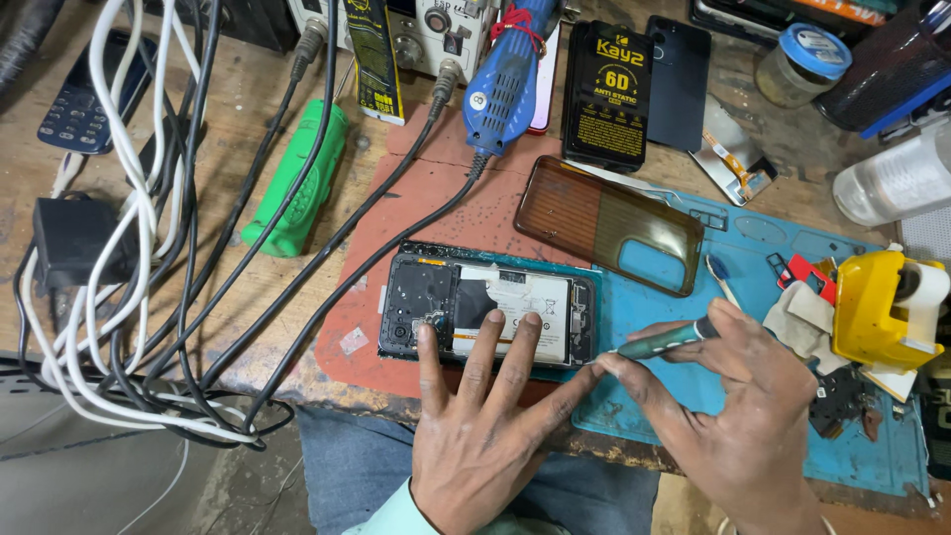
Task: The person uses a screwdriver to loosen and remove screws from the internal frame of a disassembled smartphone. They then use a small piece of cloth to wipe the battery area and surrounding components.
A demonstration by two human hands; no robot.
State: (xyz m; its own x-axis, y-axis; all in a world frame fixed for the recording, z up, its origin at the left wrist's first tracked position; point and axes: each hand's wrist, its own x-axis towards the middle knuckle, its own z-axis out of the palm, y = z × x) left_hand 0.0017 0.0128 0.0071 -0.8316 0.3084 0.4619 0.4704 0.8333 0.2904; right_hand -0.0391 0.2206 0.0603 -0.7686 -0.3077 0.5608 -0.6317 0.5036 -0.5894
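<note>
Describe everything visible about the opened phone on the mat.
The opened phone lies flat, back cover off, across a red mat and a blue mat. Its dark frame shows a camera end at left and a white-labelled battery in the middle. The left hand presses fingertips on it; the right hand aims a thin tool at its right end.

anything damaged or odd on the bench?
The opened phone lies with its back cover off, battery exposed. A tinted phone case lies askew beside it. The cables on the left are tangled.

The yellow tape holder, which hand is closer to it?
Right. The right hand, holding a screwdriver, is just beside the yellow tape holder; the left hand presses the open phone, farther away.
</note>
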